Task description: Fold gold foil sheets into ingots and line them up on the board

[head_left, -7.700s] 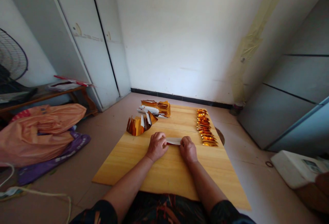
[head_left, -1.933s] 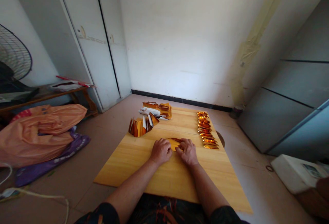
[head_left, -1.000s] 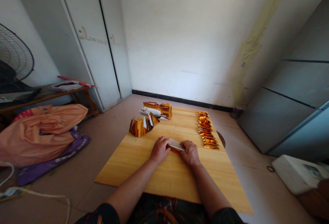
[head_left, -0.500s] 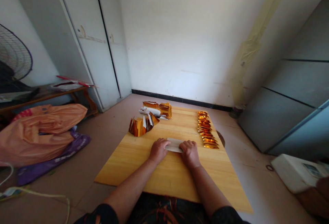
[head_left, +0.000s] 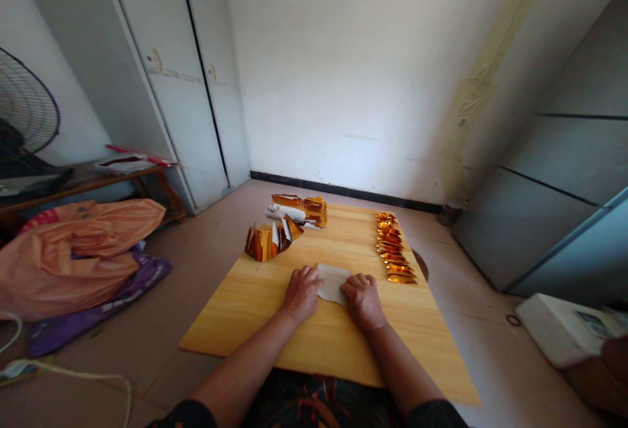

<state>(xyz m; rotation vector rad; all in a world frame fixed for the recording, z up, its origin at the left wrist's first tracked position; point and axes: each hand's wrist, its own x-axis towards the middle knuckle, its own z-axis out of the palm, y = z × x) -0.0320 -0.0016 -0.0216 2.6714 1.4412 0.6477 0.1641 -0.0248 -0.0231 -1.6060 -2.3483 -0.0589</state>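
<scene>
The pale sheet (head_left: 333, 283) lies directly between my two hands, low over the wooden surface (head_left: 318, 339), its light face up. My left hand (head_left: 303, 292) is at its left edge, fingers curled inward and nearly closed, with that edge held under the fingertips. My right hand (head_left: 363, 296) is at the opposite edge, bent more tightly into a loose fist, with the right edge of the sheet caught at its fingers. My thumbs are mostly hidden, so I cannot tell how firmly either one presses. The middle of the sheet shows uncovered between my knuckles, and its near edge looks slightly uneven.

Beyond my left hand, near the left edge of the surface, stands a fanned bunch of gold and white sheets (head_left: 263, 243), apart from my fingers. Just behind that is a second stack of gold sheets (head_left: 314, 211), with a white roll-like piece (head_left: 286, 212) beside it. Beyond my right hand, a row of shiny folded gold pieces (head_left: 391, 249) runs along the right side, touching neither hand.
</scene>
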